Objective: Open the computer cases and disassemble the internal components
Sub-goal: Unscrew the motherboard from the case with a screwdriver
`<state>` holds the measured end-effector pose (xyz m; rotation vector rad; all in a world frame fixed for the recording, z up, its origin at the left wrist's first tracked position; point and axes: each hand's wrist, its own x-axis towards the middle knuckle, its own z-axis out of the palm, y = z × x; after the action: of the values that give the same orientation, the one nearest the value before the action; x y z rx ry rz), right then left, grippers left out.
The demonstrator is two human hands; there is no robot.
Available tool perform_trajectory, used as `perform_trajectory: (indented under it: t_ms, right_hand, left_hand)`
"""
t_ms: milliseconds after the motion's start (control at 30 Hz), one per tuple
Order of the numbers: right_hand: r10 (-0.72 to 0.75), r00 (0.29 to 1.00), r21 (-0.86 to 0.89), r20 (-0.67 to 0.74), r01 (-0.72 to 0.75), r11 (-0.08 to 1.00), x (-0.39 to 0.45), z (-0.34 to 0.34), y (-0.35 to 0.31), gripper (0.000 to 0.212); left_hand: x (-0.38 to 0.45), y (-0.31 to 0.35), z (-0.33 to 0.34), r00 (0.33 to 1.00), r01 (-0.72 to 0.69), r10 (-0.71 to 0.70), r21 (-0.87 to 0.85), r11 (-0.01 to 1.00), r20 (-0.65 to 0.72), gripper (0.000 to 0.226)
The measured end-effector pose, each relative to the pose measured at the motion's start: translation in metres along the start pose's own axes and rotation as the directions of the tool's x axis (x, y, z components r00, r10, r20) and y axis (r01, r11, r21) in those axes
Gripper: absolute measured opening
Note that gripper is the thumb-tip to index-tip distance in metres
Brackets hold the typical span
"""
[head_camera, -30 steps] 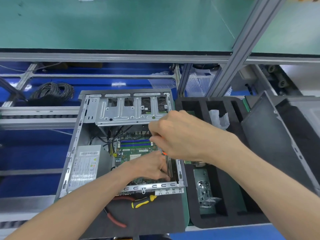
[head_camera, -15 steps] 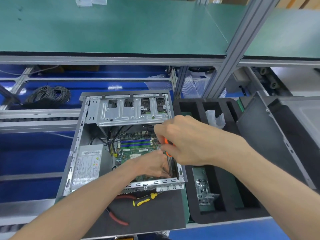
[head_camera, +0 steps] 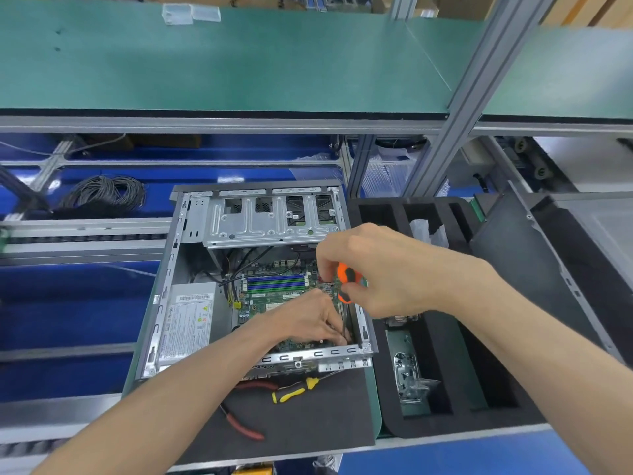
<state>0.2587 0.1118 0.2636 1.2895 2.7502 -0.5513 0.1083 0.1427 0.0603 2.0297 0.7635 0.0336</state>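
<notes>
An open grey computer case (head_camera: 164, 293) lies flat on a dark mat, showing a green motherboard (head_camera: 274, 298), blue memory slots, a silver power supply (head_camera: 186, 320) and a metal drive cage (head_camera: 267, 221). My right hand (head_camera: 387, 269) grips an orange-and-black screwdriver (head_camera: 346, 277), held upright with its shaft pointing down at the board's near right corner. My left hand (head_camera: 315, 322) rests on the motherboard there, fingertips pinched around the screwdriver tip; what they hold is hidden.
A yellow-and-black screwdriver (head_camera: 294, 392) and red-handled pliers (head_camera: 239, 423) lie on the mat before the case. A black foam tray (head_camera: 445, 416) with a metal bracket (head_camera: 409, 378) sits to the right, beside a removed grey side panel (head_camera: 520, 269). A cable coil (head_camera: 106, 195) lies back left.
My right hand has lifted and turned slightly, exposing the orange screwdriver handle. My left hand stays at the board's near right corner. The view has shifted a little.
</notes>
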Motion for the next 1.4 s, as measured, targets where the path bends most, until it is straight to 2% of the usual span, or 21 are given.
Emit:
perform_trajectory:
  t_ms: [67,100,133,200,233,333,367,433,500,533,600,667,767,833,933,967,1033,1100,1267,1333,1400]
  right_hand:
    - [-0.014,1.0,0.065,0.017,0.013,0.998,-0.004,-0.003,-0.002,0.02]
    - [0.009,1.0,0.029,-0.011,-0.008,1.0,-0.004,0.0,-0.003,0.015]
    - [0.041,0.996,-0.05,-0.076,-0.045,0.998,-0.002,0.003,-0.004,0.016]
    - [0.134,0.975,-0.236,-0.177,-0.174,0.956,0.002,0.007,-0.006,0.034]
    - [0.155,0.966,-0.261,-0.206,-0.207,0.943,0.005,0.01,-0.007,0.033]
    - [0.091,0.985,-0.174,-0.147,-0.117,0.978,0.008,0.01,-0.007,0.016]
    - [0.058,0.994,-0.133,-0.093,-0.07,0.989,0.006,0.008,-0.006,0.006]
    - [0.003,1.0,-0.034,0.008,-0.003,0.999,0.002,0.002,-0.007,0.017]
    - [-0.011,1.0,0.015,0.009,0.011,1.0,-0.002,0.001,-0.011,0.02]
    - [0.009,0.999,-0.038,-0.05,-0.011,0.999,-0.001,0.004,-0.012,0.014]
    - [0.11,0.974,-0.232,-0.197,-0.155,0.96,0.002,0.008,-0.015,0.029]
    - [0.159,0.964,-0.293,-0.214,-0.218,0.931,0.007,0.01,-0.018,0.037]
    - [0.095,0.989,-0.171,-0.116,-0.115,0.979,0.006,0.008,-0.015,0.014]
    - [0.046,0.998,-0.087,-0.038,-0.049,0.995,-0.001,0.002,-0.01,0.004]
    - [0.012,1.0,-0.009,0.016,-0.011,1.0,-0.01,-0.002,-0.009,0.016]
    - [0.035,0.999,-0.048,-0.033,-0.036,0.998,-0.01,-0.001,-0.009,0.012]
    - [0.139,0.979,-0.197,-0.15,-0.167,0.966,-0.007,0.003,-0.01,0.028]
    - [0.183,0.966,-0.245,-0.184,-0.225,0.943,-0.004,0.006,-0.009,0.036]
    - [0.046,0.998,-0.106,-0.041,-0.05,0.993,-0.006,0.002,-0.003,0.003]
    - [-0.015,0.999,0.0,0.036,0.015,1.0,-0.01,-0.004,-0.003,0.018]
    - [-0.018,1.0,0.027,0.024,0.017,0.999,-0.011,-0.003,-0.005,0.019]
  left_hand:
    - [-0.001,-0.001,0.002,1.0,-0.01,0.01,0.0,1.0,-0.002,0.007]
    - [-0.001,0.0,0.002,1.0,0.005,-0.005,-0.011,1.0,-0.002,0.006]
    - [-0.002,0.001,0.001,1.0,0.031,-0.031,-0.009,0.999,-0.003,0.007]
    - [0.0,0.001,0.0,0.999,0.054,-0.053,0.017,0.998,-0.007,0.012]
    - [0.0,0.001,0.0,0.999,0.045,-0.045,0.029,0.999,-0.001,0.013]
    - [0.001,0.001,0.001,1.0,0.016,-0.016,0.033,0.999,0.005,0.001]
    - [0.0,0.001,0.0,1.0,0.008,-0.009,0.04,0.999,0.005,0.01]
    - [0.0,-0.001,0.002,1.0,0.013,-0.013,0.056,0.998,-0.003,0.016]
    - [0.0,-0.004,0.004,0.999,0.043,-0.042,0.059,0.997,-0.017,0.008]
    - [0.0,-0.006,0.005,0.998,0.058,-0.058,0.064,0.996,-0.009,0.012]
    - [0.002,-0.006,0.006,0.997,0.073,-0.074,0.072,0.995,0.014,0.016]
    - [0.005,-0.007,0.006,0.997,0.066,-0.069,0.083,0.994,0.044,0.019]
    - [0.006,-0.006,0.005,0.995,0.071,-0.079,0.124,0.99,0.06,0.034]
    - [0.005,-0.003,0.006,0.997,0.059,-0.064,0.126,0.99,0.032,0.029]
    - [0.002,0.001,0.006,0.999,0.034,-0.036,0.124,0.992,0.01,0.024]
    - [0.003,0.002,0.006,0.999,0.027,-0.029,0.122,0.992,0.018,0.024]
    - [0.003,0.006,0.005,1.0,0.004,-0.007,0.126,0.992,0.024,0.018]
    - [0.005,0.009,0.003,0.999,-0.031,0.029,0.138,0.99,0.018,0.013]
    - [0.003,0.014,0.003,0.999,-0.049,0.045,0.168,0.985,0.03,0.02]
    - [0.002,0.013,0.006,0.999,-0.046,0.042,0.19,0.981,0.025,0.024]
    - [0.002,0.011,0.007,1.0,0.004,-0.005,0.192,0.981,0.009,0.018]
